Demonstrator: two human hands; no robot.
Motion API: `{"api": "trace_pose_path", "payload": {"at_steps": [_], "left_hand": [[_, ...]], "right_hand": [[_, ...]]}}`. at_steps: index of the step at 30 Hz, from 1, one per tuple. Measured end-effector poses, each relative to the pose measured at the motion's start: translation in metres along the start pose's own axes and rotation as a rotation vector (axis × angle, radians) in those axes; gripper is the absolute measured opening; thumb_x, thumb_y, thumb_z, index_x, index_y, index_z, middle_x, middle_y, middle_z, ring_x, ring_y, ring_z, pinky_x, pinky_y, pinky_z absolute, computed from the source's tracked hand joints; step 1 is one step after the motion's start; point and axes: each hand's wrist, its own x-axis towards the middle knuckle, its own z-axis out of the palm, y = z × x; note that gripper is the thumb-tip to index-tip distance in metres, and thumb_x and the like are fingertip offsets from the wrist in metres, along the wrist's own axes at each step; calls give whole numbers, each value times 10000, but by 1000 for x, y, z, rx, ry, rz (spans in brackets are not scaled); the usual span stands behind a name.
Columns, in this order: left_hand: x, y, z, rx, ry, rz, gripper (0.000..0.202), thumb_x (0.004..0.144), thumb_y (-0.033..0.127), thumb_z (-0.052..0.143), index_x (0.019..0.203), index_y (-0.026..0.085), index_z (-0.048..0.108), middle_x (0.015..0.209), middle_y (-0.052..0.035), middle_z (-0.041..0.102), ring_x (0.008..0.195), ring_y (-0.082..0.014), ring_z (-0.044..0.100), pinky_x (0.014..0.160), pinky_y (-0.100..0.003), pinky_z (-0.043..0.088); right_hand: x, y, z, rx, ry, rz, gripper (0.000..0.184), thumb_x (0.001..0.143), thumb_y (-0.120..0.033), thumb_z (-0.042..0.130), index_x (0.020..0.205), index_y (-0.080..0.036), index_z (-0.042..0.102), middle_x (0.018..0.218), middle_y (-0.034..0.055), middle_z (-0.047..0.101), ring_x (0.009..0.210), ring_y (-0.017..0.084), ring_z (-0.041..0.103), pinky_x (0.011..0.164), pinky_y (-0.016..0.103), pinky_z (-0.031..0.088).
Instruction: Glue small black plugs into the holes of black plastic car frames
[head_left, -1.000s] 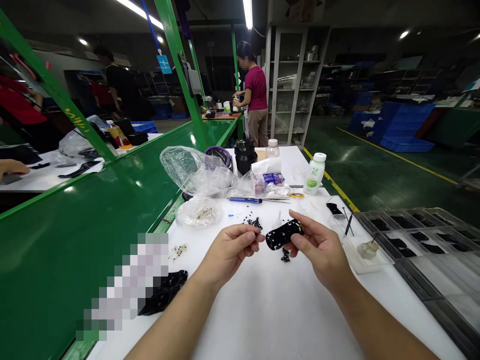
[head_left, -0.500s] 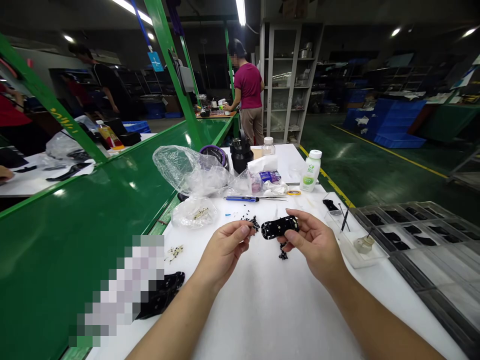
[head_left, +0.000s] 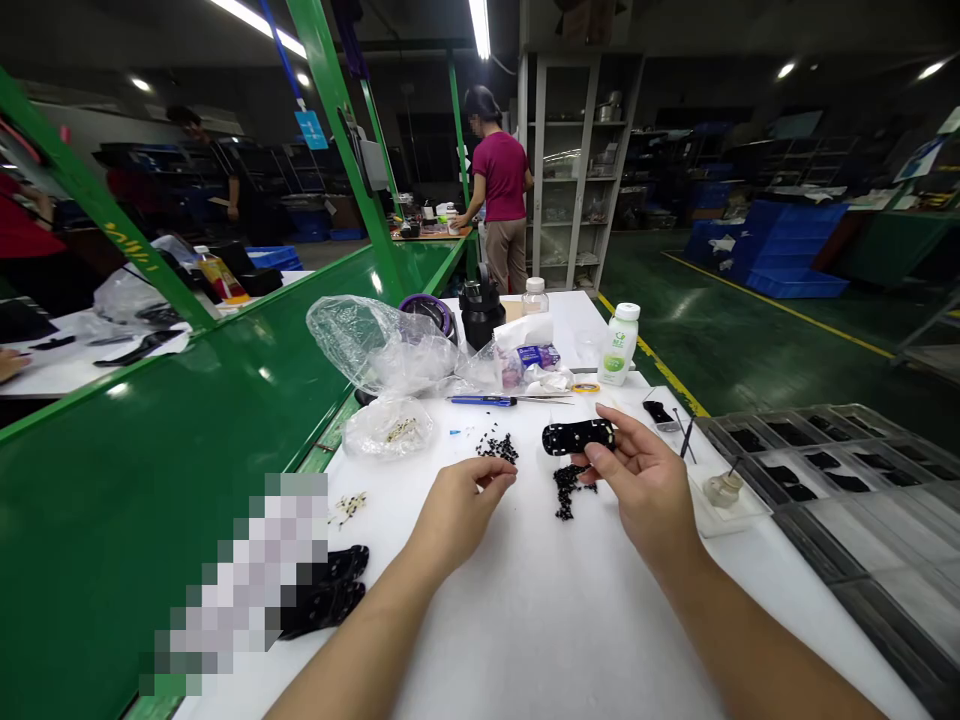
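Observation:
My right hand (head_left: 646, 478) grips a flat black oblong plastic part (head_left: 577, 436) with small holes, held level above the white table (head_left: 540, 620). My left hand (head_left: 463, 505) hovers low over the table with thumb and fingertips pinched together; what is between them is too small to make out. Two small heaps of tiny black pieces lie on the table, one (head_left: 498, 446) just beyond my left hand, the other (head_left: 568, 488) under the held part.
Clear bags (head_left: 382, 345), a blue-handled tool (head_left: 487, 400), a white bottle (head_left: 621, 345) and a black flask (head_left: 480, 312) stand farther back. Black parts (head_left: 330, 590) are stacked at left. Trays with black parts (head_left: 817, 460) sit right. A green conveyor (head_left: 150, 450) runs left. A person in red stands far off.
My right hand has carried the black part to the right, away from my left hand. My left hand has dropped lower toward the table, still pinched.

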Motion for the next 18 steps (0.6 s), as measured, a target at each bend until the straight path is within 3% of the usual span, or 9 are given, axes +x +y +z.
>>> {"api": "trace_pose_path", "payload": {"at_steps": [3, 9, 11, 14, 18], "left_hand": [[0, 0, 1, 44, -15, -23, 271, 838, 457, 586, 906, 253, 750, 873, -31, 706, 757, -186, 560, 691, -267, 381], [9, -11, -12, 281, 163, 74, 170, 776, 339, 627, 793, 245, 767, 893, -44, 717, 863, -241, 560, 817, -327, 388], [13, -17, -15, 334, 151, 110, 155, 758, 321, 641, 757, 241, 773, 862, -59, 719, 870, -262, 543, 834, -355, 380], [12, -19, -12, 424, 115, 150, 239, 831, 293, 559, 883, 246, 788, 928, -73, 722, 886, -265, 547, 832, -368, 392], [-2, -4, 10, 527, 43, 262, 290, 901, 284, 489, 988, 246, 763, 1009, -72, 708, 966, -247, 564, 859, -360, 417]], "right_hand": [[1, 1, 0, -2, 9, -12, 564, 790, -356, 729, 1286, -156, 551, 951, 71, 672, 801, 187, 710, 637, 288, 603], [-2, 2, 2, -12, -4, -12, 559, 780, -367, 733, 1272, -163, 561, 946, 64, 671, 785, 173, 699, 650, 288, 596], [-3, 1, 3, -13, 4, -15, 552, 778, -369, 732, 1264, -164, 568, 937, 62, 669, 783, 174, 697, 648, 287, 593], [-4, -1, 4, 0, 4, -13, 545, 771, -365, 737, 1251, -166, 574, 926, 60, 671, 780, 178, 700, 640, 283, 591], [-2, 3, 3, -6, 12, -39, 542, 774, -365, 734, 1254, -171, 573, 918, 62, 671, 778, 180, 702, 630, 278, 599]]}}
